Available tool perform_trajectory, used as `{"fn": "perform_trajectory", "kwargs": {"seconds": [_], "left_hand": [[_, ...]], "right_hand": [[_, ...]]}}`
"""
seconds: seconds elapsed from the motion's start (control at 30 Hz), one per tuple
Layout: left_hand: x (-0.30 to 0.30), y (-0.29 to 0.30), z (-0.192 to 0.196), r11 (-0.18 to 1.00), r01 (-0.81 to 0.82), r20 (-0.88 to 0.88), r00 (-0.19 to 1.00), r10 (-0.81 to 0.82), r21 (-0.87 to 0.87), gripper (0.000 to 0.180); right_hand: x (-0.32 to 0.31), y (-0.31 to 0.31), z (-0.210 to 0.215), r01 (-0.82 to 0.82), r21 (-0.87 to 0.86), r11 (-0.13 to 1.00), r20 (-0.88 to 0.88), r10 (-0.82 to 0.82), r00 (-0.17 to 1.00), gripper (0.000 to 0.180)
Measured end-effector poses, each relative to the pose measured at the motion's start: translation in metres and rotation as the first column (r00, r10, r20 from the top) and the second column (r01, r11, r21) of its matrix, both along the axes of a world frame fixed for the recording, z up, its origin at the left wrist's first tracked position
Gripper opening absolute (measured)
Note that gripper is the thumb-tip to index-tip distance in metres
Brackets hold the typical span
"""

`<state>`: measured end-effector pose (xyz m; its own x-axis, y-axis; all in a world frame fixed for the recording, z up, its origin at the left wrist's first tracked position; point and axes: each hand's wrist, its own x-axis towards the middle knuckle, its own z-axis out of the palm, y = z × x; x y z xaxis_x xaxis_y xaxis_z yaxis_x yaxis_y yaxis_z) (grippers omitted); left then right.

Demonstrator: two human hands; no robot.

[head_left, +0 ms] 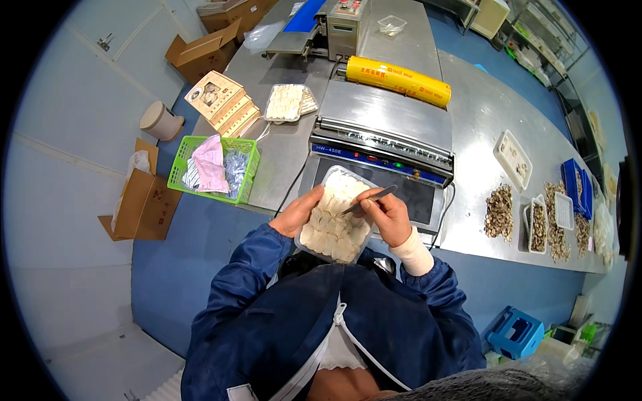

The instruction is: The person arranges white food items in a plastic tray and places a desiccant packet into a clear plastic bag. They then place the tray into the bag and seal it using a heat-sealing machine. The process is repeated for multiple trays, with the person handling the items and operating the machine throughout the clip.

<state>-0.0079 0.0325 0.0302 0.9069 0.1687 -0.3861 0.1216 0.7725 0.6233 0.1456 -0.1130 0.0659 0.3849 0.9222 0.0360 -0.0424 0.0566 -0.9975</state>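
Observation:
A clear plastic tray [369, 230] filled with overlapping rows of pale, flat slices [328, 230] is in front of my body, near the table's front edge. Its left rim is gripped by my left hand [300, 212], fingers closed round the side. In my right hand [389, 216] is a pair of dark tweezers [378, 196], pinched between thumb and fingers. The tweezers' tips point down-left onto the slices near the tray's middle. Whether a slice is between the tips is too small to tell.
Beyond the tray stands a film-wrapping machine [388, 120] with a yellow film roll [399, 81]. Leftward are a green basket [251, 175] with packets, filled trays [285, 103] and printed boxes [221, 103]. Rightward lie brown dried pieces [499, 212], a white tray [513, 160] and a blue basket [576, 188].

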Motion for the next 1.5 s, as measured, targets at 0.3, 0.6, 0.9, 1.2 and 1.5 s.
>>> {"fn": "perform_trajectory", "kwargs": {"seconds": [0.3,0.6,0.9,1.2,1.5], "left_hand": [[0.002,-0.002,0.001,0.999,0.020,0.002,1.000,-0.020,0.047,0.045],[0.004,-0.004,-0.006,0.998,0.042,0.012,0.999,-0.042,0.043,0.045],[0.007,-0.007,-0.006,0.997,0.026,-0.007,1.000,-0.026,0.073,0.043],[0.006,-0.004,-0.002,0.998,0.028,-0.016,1.000,-0.027,0.064,0.044],[0.004,-0.001,-0.008,0.998,0.007,-0.046,0.999,-0.005,0.055,0.045]], "right_hand": [[0.002,-0.001,0.001,-0.065,-0.095,0.993,0.022,0.067,0.997,0.013],[0.003,-0.001,-0.003,-0.055,-0.137,0.989,-0.014,0.053,0.998,0.014],[0.003,0.000,-0.004,-0.060,-0.157,0.986,-0.006,0.060,0.998,0.012],[0.006,-0.001,0.004,-0.029,-0.188,0.982,0.194,0.066,0.979,0.012],[0.008,-0.002,-0.006,0.045,-0.029,0.999,0.262,-0.036,0.964,0.012]]}}
